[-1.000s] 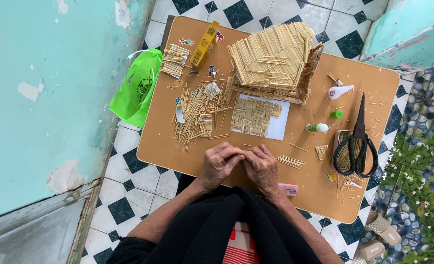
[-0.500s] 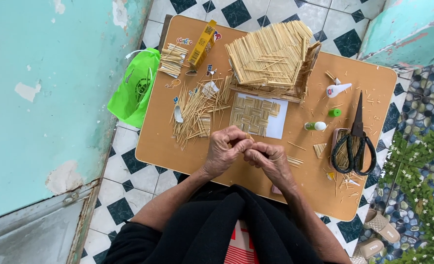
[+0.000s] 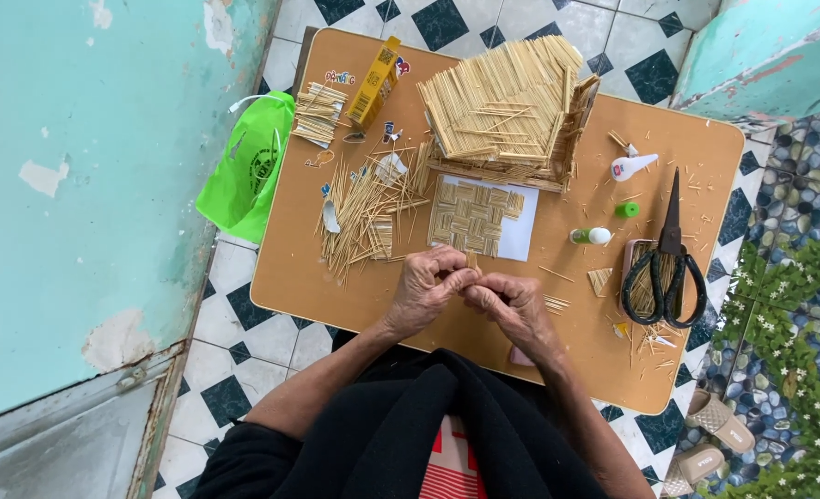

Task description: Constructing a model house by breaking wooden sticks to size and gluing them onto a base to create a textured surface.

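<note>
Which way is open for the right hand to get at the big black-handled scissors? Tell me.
Probably yes: the right hand sits left of the black-handled scissors, with only bare brown table and a few thin sticks between. Its fingers are busy pinching small sticks, though.

Both hands (image 3: 470,291) together, fingertips pinched

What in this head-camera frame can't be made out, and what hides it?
- Whatever the left hand and right hand pinch: covered by the fingers, too small to tell.
- Near edge of the table: behind the person's arms and black clothing.
- The tray contents: under the black scissors.
- Underside of the stick house: hidden by its roof.
- Sandals: partly cut off by the bottom edge.
</note>
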